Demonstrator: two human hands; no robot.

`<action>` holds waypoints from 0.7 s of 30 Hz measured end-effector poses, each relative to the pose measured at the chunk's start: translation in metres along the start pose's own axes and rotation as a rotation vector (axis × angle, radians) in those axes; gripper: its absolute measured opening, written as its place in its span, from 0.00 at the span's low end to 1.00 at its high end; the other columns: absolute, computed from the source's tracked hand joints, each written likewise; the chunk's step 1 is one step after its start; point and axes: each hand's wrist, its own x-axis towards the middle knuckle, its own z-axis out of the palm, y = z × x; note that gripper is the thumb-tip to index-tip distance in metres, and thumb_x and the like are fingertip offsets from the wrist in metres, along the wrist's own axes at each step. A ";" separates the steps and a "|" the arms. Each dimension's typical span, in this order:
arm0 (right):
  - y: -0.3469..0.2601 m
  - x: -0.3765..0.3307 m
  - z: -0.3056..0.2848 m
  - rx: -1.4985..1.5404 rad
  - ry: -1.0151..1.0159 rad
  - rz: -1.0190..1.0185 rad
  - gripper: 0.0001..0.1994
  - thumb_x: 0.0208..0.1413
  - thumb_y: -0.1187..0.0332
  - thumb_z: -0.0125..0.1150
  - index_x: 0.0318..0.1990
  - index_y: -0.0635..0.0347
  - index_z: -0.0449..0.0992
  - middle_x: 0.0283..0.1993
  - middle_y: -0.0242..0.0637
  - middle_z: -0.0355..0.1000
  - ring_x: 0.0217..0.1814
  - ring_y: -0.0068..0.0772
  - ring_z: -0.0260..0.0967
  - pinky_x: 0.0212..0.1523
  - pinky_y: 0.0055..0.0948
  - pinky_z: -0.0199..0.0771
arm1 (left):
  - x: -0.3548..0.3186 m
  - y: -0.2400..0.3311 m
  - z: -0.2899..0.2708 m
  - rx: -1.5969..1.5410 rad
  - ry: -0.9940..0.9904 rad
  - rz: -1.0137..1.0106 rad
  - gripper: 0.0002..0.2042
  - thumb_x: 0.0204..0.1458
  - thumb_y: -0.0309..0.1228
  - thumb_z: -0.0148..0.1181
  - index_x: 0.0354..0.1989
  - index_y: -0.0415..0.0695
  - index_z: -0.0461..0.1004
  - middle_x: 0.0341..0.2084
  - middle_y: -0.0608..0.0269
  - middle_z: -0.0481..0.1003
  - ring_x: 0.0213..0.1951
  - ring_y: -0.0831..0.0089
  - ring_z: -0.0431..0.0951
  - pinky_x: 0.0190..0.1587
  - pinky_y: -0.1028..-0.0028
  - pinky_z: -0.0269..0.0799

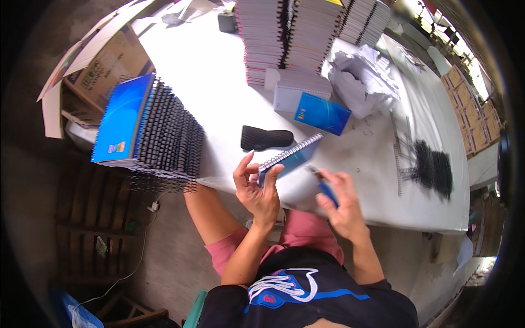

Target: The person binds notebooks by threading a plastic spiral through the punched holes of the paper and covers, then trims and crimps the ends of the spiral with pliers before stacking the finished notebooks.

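Notebook (298, 159): left hand (259, 198) pinched it; steadying the coil (291, 150) seemed wise.
Blue-handled tool (327, 193): right hand (345, 212) gripped it, blurred.

Dark printed lettering is running across the cardboard box (112, 68) at the far left. A small multicoloured label is sitting on the top blue cover of the left notebook stack (123, 112), and a similar tiny mark is showing on the small blue notebook (324, 113) farther off. White, letter-like strokes and a red emblem are marking the black shirt (339, 309) at the near side. Blur is covering the held notebook (299, 159).
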 end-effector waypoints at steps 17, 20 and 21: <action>-0.118 0.150 0.003 1.604 -0.108 -0.365 0.24 0.55 0.76 0.59 0.60 0.61 0.63 0.55 0.40 0.67 0.56 0.28 0.65 0.56 0.29 0.67 | 0.083 0.142 -0.071 0.292 0.157 0.819 0.21 0.57 0.37 0.54 0.54 0.37 0.62 0.47 0.55 0.65 0.48 0.71 0.65 0.51 0.70 0.62; -0.161 0.223 -0.007 1.809 -0.317 -0.339 0.22 0.60 0.66 0.54 0.61 0.57 0.62 0.53 0.32 0.68 0.53 0.27 0.66 0.57 0.32 0.65 | 0.122 0.154 -0.108 0.516 0.354 0.576 0.24 0.60 0.36 0.51 0.61 0.38 0.57 0.55 0.53 0.63 0.58 0.69 0.61 0.60 0.69 0.56; -0.168 0.246 -0.013 1.802 -0.412 -0.353 0.21 0.62 0.62 0.51 0.61 0.55 0.61 0.48 0.29 0.70 0.49 0.26 0.65 0.53 0.30 0.65 | 0.133 0.147 -0.114 0.443 0.330 0.492 0.22 0.62 0.34 0.48 0.62 0.39 0.57 0.55 0.53 0.62 0.60 0.67 0.59 0.63 0.69 0.51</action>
